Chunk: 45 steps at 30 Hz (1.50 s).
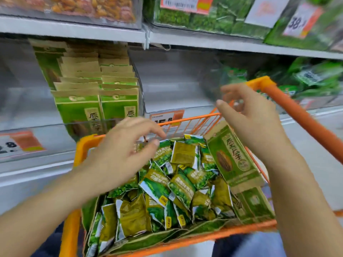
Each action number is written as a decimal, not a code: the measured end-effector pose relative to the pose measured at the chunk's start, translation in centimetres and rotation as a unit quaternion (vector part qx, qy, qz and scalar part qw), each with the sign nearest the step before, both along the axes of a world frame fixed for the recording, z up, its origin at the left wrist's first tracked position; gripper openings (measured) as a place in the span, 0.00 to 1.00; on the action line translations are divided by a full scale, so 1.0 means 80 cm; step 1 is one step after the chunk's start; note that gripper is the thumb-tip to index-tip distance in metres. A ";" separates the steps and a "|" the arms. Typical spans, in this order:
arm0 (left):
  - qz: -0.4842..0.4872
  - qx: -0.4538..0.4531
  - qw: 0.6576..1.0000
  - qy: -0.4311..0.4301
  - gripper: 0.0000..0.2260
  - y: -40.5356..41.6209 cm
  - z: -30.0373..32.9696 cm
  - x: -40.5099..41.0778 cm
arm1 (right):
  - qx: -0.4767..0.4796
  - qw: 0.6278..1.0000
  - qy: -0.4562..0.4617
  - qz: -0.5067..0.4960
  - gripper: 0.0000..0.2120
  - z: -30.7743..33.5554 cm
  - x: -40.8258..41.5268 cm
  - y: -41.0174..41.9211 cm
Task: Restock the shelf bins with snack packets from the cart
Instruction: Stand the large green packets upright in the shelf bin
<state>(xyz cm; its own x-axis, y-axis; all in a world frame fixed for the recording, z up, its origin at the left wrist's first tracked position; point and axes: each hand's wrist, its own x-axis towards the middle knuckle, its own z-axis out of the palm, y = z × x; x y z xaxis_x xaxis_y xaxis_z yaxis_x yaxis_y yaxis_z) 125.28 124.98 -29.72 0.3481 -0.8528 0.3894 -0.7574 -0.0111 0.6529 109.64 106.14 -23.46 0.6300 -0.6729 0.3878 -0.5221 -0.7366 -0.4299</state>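
Note:
An orange cart (78,164) holds a heap of several small green snack packets (178,184). Larger green and brown seed bags (232,156) lean against its right side. My left hand (120,154) hovers over the packets at the cart's left, fingers spread and relaxed, holding nothing. My right hand (252,115) is raised above the cart's far right corner, fingers loosely curved, empty. Behind the cart, a clear shelf bin (176,84) shows no packets inside. To its left, rows of green and brown seed bags (98,101) stand in another bin.
The cart's orange handle bar (304,121) runs along the right. Green packets (315,78) fill the shelf bin at far right. The upper shelf (74,28) carries nut packs and green bags. Orange price tags (167,117) line the shelf edges.

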 end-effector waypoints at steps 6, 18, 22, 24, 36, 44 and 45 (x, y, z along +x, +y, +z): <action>-0.103 0.093 0.986 -0.091 0.15 -0.039 -0.026 -0.049 | -0.028 0.940 0.314 -0.129 0.20 -0.041 -0.073 0.007; -0.008 0.049 0.990 0.133 0.07 -0.042 -0.038 -0.027 | 0.038 0.990 0.095 -0.099 0.15 -0.084 -0.061 0.007; 0.010 -0.004 0.910 0.415 0.24 -0.041 -0.020 -0.020 | 0.392 0.898 -0.198 0.041 0.07 -0.061 -0.035 0.026; -0.005 -0.007 0.872 0.489 0.25 -0.037 -0.004 -0.020 | 0.478 0.847 -0.216 0.088 0.08 -0.056 -0.018 0.041; 0.227 -0.165 0.809 0.517 0.10 0.099 0.018 0.073 | 0.390 0.876 -0.238 0.153 0.10 -0.056 0.143 0.096; 0.361 -0.155 0.789 0.473 0.08 0.143 0.019 0.222 | 0.161 0.967 -0.159 0.120 0.28 -0.097 0.215 0.104; 0.370 -0.139 0.793 0.465 0.08 0.137 0.016 0.241 | 0.145 0.969 -0.162 0.117 0.29 -0.107 0.216 0.105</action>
<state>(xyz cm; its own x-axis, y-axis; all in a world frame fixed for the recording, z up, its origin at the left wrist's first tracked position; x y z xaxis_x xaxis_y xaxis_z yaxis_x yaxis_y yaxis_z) 144.56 135.97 -28.46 0.9592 -0.2087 -0.1910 0.1981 0.0139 0.9801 126.91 114.53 -32.04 0.6558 -0.6362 0.4064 -0.1579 -0.6420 -0.7502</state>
